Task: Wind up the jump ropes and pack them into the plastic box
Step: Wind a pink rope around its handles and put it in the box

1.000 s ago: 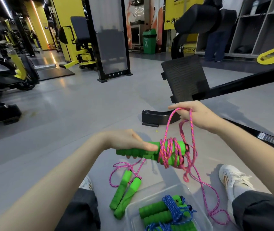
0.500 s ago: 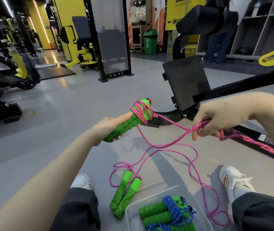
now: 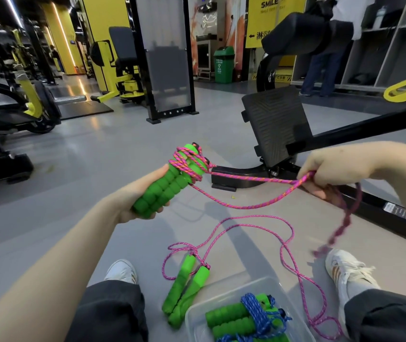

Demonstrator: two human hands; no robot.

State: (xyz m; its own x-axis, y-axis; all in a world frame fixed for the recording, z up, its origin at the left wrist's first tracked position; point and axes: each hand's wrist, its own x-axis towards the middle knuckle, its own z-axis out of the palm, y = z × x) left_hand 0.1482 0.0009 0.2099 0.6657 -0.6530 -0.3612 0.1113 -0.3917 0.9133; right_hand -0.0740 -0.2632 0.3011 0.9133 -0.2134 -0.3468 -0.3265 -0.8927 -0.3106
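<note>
Green foam handles, two side by side, sit in my left hand at 8 o'clock of the view. The fingers are curled round their lower half and the handles tilt up toward 1 o'clock. Pink cord is wound several turns round their top ends, then runs off as a doubled strand toward 3 o'clock. My right hand is there, fingers closed on that cord, pinching it. One strand is taut, the other sags below it. A tail of cord hangs under the right hand, motion-blurred; I can't trace its end. Both hands are up off the floor, well apart.

At 6 o'clock a second pair of green handles lies on the grey floor between my legs, the two touching each other. Loose pink cord loops from their tops out toward 4 o'clock and down past the right shoe. I can't tell whether every floor loop belongs to that pair. Just beside them at 5 o'clock is the clear plastic box, cut by the bottom edge. Inside it is a wound rope with green handles, bound in blue cord. Left shoe at 7 o'clock. A black gym machine with a ribbed footplate stands behind the hands at 1 o'clock.
</note>
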